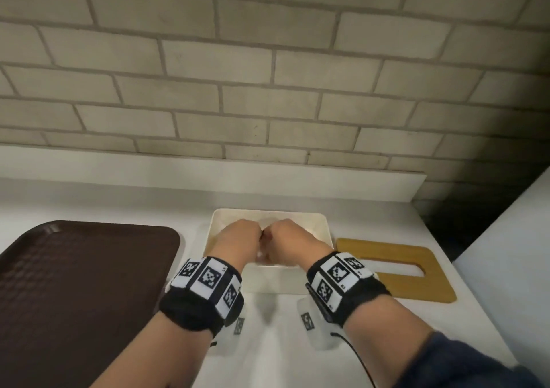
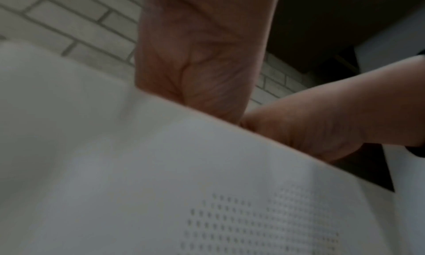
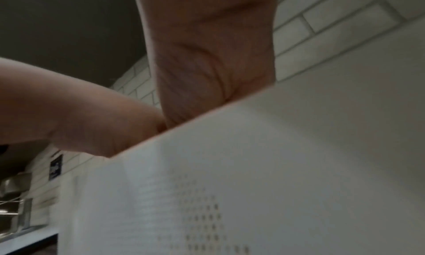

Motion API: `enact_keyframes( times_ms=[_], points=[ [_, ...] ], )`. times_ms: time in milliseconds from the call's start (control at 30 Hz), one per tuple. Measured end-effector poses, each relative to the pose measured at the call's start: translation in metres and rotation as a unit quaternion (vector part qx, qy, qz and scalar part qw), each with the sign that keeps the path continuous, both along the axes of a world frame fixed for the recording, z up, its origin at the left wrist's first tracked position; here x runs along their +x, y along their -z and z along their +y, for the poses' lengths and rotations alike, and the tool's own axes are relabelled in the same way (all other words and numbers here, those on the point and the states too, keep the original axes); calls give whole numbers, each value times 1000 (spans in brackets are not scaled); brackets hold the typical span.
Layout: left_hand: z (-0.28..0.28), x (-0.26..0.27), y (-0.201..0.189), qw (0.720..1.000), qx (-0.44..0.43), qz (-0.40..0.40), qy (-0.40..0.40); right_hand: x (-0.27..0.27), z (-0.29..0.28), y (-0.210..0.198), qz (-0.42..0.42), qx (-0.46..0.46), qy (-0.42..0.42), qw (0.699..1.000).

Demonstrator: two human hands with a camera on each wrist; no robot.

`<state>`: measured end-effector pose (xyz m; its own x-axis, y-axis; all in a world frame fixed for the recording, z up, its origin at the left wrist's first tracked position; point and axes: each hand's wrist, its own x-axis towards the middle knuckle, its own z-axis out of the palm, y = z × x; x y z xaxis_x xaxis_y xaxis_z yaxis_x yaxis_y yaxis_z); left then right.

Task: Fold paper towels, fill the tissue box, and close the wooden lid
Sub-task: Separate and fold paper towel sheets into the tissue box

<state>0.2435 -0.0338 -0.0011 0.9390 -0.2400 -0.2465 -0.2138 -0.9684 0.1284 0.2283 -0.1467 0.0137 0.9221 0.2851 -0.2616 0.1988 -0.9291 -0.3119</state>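
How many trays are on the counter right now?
1: the brown tray lies at the left of the counter, left of the white tissue box. More could sit outside the view.

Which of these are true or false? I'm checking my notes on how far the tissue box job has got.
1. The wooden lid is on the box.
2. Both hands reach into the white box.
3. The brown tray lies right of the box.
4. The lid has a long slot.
1. False: the wooden lid lies flat on the counter, right of the white box.
2. True: the left hand and right hand go down inside it, side by side.
3. False: the brown tray lies to the box's left.
4. True.
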Motion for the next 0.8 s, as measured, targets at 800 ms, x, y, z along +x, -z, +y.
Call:
enact_keyframes(
  times_ms=[800],
  points=[
    [39, -161, -3, 954, -240, -128, -129, -146, -63, 0, 24, -18, -127, 991]
  ],
)
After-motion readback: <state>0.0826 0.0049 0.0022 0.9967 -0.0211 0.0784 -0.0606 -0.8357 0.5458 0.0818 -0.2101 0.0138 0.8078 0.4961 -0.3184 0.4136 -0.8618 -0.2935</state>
